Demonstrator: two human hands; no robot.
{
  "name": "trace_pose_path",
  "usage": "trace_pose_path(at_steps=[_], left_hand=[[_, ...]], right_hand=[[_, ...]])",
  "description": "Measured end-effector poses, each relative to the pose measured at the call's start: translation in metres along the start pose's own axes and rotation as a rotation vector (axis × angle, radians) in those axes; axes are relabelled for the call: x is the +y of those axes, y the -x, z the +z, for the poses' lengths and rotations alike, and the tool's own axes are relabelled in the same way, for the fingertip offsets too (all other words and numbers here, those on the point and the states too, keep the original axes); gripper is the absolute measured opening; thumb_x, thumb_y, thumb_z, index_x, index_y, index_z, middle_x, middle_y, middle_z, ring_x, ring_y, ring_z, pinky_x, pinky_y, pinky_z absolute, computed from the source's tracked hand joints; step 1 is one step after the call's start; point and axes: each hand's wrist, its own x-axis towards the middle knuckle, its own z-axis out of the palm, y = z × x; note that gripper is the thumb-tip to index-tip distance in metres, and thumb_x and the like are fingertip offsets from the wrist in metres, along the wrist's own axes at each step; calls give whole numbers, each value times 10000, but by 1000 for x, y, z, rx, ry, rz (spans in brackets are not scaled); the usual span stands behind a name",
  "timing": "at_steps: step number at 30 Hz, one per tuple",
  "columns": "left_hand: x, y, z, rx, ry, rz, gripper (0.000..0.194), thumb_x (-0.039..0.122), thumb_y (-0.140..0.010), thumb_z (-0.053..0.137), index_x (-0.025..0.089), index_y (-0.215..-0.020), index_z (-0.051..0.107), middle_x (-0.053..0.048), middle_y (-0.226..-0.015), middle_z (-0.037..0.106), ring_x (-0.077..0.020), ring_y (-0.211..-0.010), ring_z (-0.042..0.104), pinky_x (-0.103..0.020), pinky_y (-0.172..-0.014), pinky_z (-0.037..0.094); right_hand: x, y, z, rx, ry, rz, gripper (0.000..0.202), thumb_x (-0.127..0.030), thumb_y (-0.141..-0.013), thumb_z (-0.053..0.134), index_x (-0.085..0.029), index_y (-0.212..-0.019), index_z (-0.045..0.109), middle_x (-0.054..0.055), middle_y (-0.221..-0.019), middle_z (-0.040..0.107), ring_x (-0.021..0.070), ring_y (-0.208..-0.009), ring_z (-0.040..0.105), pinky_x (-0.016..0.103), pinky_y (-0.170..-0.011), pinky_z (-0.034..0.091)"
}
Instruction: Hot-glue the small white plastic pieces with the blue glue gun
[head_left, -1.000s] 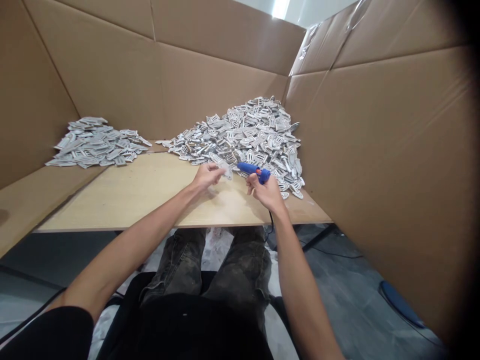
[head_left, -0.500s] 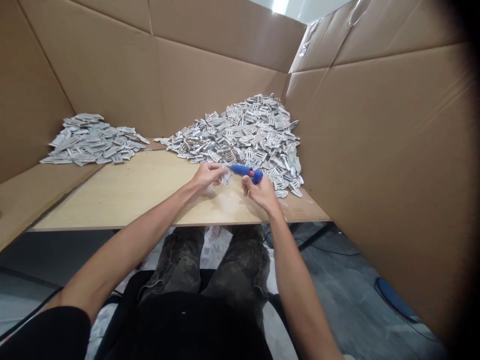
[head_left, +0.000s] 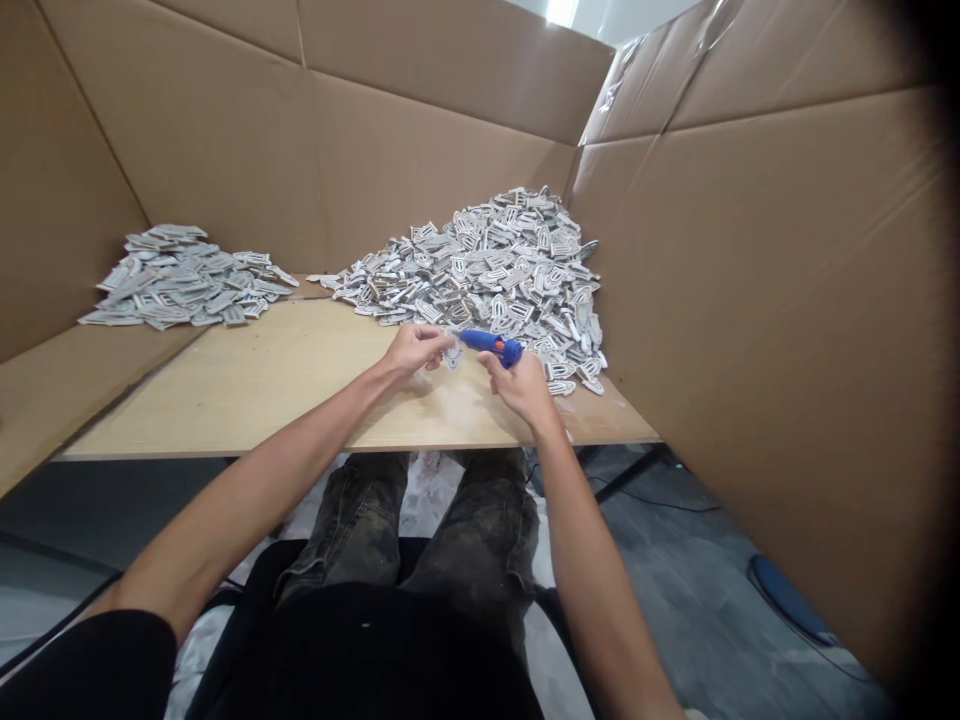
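Over the middle of the wooden board, my left hand is closed on a small pale piece with its fingertips. My right hand grips a blue tool, shaped like a glue gun, with a red part near its rear. The tool's tip points left and lies close to the piece, at my left fingertips; whether the two touch cannot be made out. Behind both hands rises a large pile of similar grey-white pieces.
A smaller pile of flat grey-white pieces lies at the back left. Tall cardboard walls stand behind and on both sides. Below the board's front edge are my legs, a cable and a blue round object on the right.
My right thumb has lifted and straightened a little at the blue tool. Both hands stay in nearly the same place.
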Motion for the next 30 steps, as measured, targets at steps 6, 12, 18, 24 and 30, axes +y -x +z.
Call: trace_pose_path(at_steps=[6, 12, 18, 24, 30], left_hand=[[-1, 3, 1, -1, -69, 48, 357, 412, -753, 786, 134, -577, 646, 5, -473, 494, -71, -456, 407, -218, -475, 272], [-7, 2, -4, -73, -96, 53, 403, 444, -759, 795, 140, -566, 616, 7, -486, 478, -63, -468, 381, -222, -492, 254], [-5, -3, -8, -80, 3, 27, 362, 358, -768, 812, 146, -562, 603, 7, -492, 485, -61, -457, 396, -214, -479, 274], [-7, -14, -10, 344, 166, -205, 226, 167, -848, 771, 133, -676, 628, -8, -592, 569, -72, -497, 493, -197, -490, 365], [8, -21, -51, 632, 240, -298, 390, 391, -1012, 701, 140, -1309, 668, -124, -1268, 693, -229, -1075, 705, -423, -912, 628]], right_hand=[[-15, 0, 4, -28, 165, -115, 479, -641, -979, 654, -205, -779, 651, 34, -764, 676, 184, -709, 561, 290, -713, 408], [-28, 6, -5, -147, 381, -96, 308, -511, -1021, 672, -212, -945, 673, 53, -882, 714, 207, -764, 611, 283, -706, 372], [-28, 8, 8, 34, 659, -177, 320, -518, -1071, 585, -209, -1070, 667, 108, -1013, 718, 242, -796, 648, 303, -678, 347], [-8, 3, 6, 436, 526, -237, 501, -643, -1097, 400, -199, -1048, 627, 122, -933, 655, 273, -822, 603, 339, -701, 390], [7, 0, -5, 413, 417, -208, 564, -769, -1036, 409, -241, -924, 571, 78, -853, 613, 260, -762, 551, 340, -683, 368]])
